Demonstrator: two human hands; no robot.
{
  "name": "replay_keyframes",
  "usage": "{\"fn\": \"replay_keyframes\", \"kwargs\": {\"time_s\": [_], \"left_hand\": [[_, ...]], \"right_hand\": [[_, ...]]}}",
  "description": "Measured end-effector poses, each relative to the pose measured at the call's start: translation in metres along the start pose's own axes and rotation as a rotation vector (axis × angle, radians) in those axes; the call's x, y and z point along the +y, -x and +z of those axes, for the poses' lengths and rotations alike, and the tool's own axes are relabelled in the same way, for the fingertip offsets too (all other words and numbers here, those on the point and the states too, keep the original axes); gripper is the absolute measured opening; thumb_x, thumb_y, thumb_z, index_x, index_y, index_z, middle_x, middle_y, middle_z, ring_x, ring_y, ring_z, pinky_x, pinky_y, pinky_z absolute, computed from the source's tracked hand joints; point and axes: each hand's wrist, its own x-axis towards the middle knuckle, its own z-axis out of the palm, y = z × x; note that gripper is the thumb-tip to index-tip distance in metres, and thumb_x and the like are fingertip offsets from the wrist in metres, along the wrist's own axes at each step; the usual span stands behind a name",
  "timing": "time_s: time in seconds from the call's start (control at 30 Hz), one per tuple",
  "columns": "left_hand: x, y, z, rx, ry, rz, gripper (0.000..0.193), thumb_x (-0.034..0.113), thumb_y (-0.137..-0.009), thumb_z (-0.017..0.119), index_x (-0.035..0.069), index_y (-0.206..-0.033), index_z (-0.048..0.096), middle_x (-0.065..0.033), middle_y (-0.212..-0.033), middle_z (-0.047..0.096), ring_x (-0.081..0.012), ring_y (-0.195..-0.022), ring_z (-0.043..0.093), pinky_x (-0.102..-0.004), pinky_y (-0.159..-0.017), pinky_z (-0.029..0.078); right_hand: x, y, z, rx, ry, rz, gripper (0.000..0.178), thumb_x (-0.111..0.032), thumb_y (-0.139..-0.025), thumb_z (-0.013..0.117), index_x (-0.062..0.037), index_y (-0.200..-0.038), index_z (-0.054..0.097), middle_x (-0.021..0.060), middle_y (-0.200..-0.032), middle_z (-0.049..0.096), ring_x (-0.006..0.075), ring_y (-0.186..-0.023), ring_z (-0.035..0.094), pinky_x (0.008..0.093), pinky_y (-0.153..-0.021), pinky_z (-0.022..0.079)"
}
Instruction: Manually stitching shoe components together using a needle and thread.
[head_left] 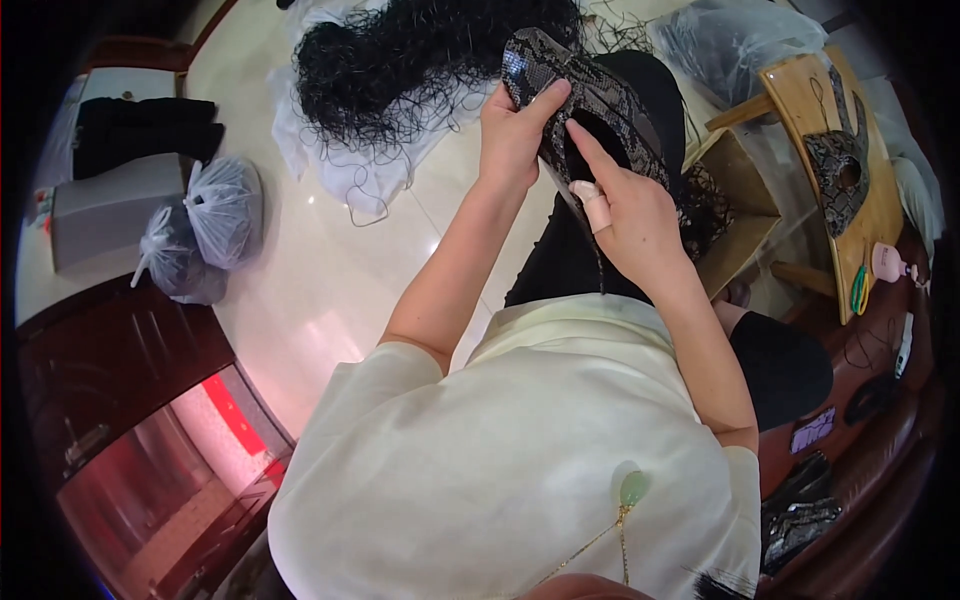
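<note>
A grey-and-black snakeskin-patterned shoe upper (625,95) with a dark oval opening is held up in front of me, over my dark-clothed leg. My left hand (517,132) grips its left edge, the thumb pressed on top and the other fingers underneath. At the edge of the opening lies the stretched index finger of my right hand (640,220). A pale wrap covers that hand's thumb, which is near the upper's lower edge. The remaining right fingers are mostly hidden. A thin dark strip hangs from the piece toward my waist.
A tangled black heap (400,75) lies on white sheeting at the far side. On the wooden stool (795,95) at right are another snakeskin-patterned piece (838,170), green-handled snips (859,290) and a pink bottle (888,262). Below stands an open cardboard box (745,220). Tied plastic bags (225,210) sit at left.
</note>
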Motion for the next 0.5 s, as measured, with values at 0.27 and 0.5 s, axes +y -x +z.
{"fn": "replay_keyframes", "kwargs": {"time_s": [0.27, 0.5], "left_hand": [[-0.002, -0.011, -0.012, -0.072, 0.066, -0.084, 0.013, 0.003, -0.083, 0.069, 0.0, -0.095, 0.064, -0.0068, -0.086, 0.068, -0.011, -0.072, 0.063, -0.0206, -0.064, 0.051], [-0.004, -0.016, -0.012, -0.092, 0.024, -0.065, 0.012, 0.003, -0.084, 0.069, 0.0, -0.094, 0.064, -0.0066, -0.084, 0.068, -0.0105, -0.071, 0.062, -0.0202, -0.063, 0.05]], "right_hand": [[0.0, -0.021, 0.013, 0.004, -0.12, 0.061, 0.058, -0.007, -0.086, 0.059, -0.0134, -0.142, 0.044, 0.006, -0.066, 0.057, 0.0212, -0.052, 0.046, 0.0311, -0.051, 0.04], [0.002, -0.021, 0.017, 0.118, -0.226, 0.036, 0.058, -0.007, -0.086, 0.059, -0.0102, -0.141, 0.044, 0.006, -0.066, 0.057, 0.021, -0.052, 0.047, 0.0312, -0.051, 0.04]]}}
